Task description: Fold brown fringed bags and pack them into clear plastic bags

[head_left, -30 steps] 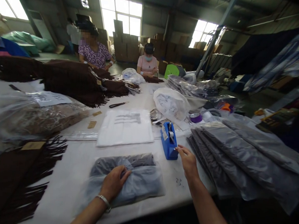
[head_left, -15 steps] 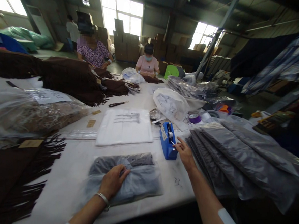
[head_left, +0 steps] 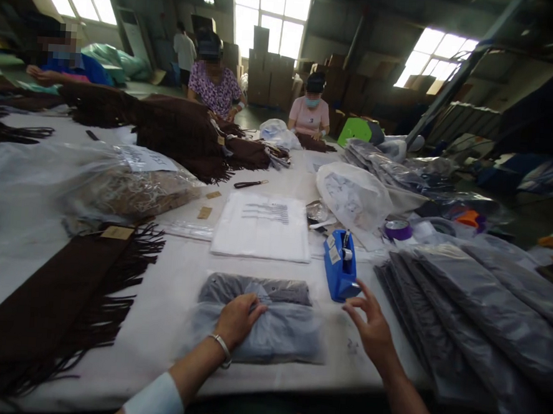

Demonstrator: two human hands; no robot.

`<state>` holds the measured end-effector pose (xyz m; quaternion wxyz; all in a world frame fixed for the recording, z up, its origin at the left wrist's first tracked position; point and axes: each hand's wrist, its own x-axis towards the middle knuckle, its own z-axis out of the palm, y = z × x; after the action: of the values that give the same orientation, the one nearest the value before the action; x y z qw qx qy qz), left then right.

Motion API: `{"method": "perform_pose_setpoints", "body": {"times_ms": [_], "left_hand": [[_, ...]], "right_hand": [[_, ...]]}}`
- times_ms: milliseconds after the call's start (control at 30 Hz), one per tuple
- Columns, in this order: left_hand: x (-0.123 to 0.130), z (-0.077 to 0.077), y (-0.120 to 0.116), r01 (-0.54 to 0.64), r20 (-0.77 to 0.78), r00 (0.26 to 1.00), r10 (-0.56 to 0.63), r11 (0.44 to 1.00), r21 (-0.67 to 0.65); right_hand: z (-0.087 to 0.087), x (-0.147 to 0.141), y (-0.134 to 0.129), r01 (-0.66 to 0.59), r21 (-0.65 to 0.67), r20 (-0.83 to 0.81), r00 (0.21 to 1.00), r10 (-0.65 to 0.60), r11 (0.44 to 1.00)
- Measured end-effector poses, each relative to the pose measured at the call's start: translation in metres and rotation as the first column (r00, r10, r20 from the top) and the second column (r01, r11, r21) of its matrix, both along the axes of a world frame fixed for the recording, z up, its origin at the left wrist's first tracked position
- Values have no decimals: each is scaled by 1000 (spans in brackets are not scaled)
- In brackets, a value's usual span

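Note:
My left hand [head_left: 239, 321] presses down on a clear plastic bag holding a folded grey garment [head_left: 269, 325]. My right hand [head_left: 373, 328] hovers with its fingers spread, holding nothing, just right of and below a blue tape dispenser [head_left: 341, 266]. To its right lies a stack of grey garments in clear bags [head_left: 466, 325], close to my right fingertips but apart from them. A white folded sheet packet [head_left: 261, 228] lies beyond the bag under my left hand.
The white table [head_left: 167, 316] also holds fringed brown suede pieces [head_left: 50, 299], a bulging plastic bag of fringed material [head_left: 127, 191], a white bag [head_left: 352, 196] and a purple tape roll [head_left: 398, 230]. Several co-workers [head_left: 310, 112] sit at the far end.
My right hand has drawn back from the dispenser and its fingers have spread. My left hand stays on the bag. The whole view has swung, shifting the scene rightward.

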<state>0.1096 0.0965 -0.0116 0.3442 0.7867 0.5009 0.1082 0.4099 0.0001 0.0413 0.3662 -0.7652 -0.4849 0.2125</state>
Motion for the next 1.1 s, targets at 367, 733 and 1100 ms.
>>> {"method": "perform_pose_setpoints", "body": {"times_ms": [367, 733, 1100], "left_hand": [[0, 1, -2, 9, -36, 999, -8, 999, 40], [1, 1, -2, 35, -15, 999, -35, 998, 52], [-105, 15, 24, -13, -35, 999, 14, 1000, 5]], "right_hand": [[-2, -112, 111, -609, -567, 323, 454, 830, 554], [-10, -86, 96, -459, -439, 380, 684, 623, 772], [8, -130, 121, -693, -310, 75, 665, 743, 651]]}}
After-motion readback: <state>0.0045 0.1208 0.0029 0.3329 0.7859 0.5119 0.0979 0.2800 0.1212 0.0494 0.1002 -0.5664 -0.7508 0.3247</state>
